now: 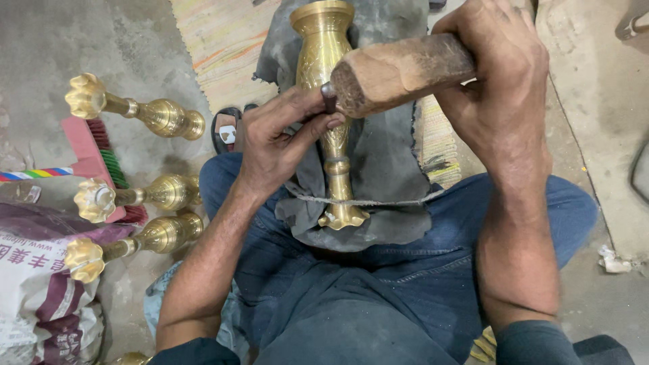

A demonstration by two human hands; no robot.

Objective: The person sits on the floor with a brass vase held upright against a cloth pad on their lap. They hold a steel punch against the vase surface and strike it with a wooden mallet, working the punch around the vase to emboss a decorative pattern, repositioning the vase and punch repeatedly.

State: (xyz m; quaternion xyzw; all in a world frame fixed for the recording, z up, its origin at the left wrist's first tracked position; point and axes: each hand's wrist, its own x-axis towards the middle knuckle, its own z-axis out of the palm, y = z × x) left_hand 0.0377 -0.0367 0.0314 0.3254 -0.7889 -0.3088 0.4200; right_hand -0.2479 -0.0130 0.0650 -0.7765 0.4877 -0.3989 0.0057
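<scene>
left hand (280, 138) pinches a small punch (329, 96) on the brass vase (331, 101); right hand (497, 88) grips the wooden mallet (399, 71); best kept steady, struck squarely.

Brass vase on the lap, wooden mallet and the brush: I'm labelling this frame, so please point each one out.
brass vase (323, 40), head view, on its engraved upper body.
wooden mallet (399, 71), head view, on the middle of its wooden head.
brush (101, 145), head view, on its red and green bristles.

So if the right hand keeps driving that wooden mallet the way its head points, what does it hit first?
Most likely the small dark tool pinched in the left hand, set against the brass vase. The mallet in the right hand appears nearly touching it; depth is unclear.
</scene>
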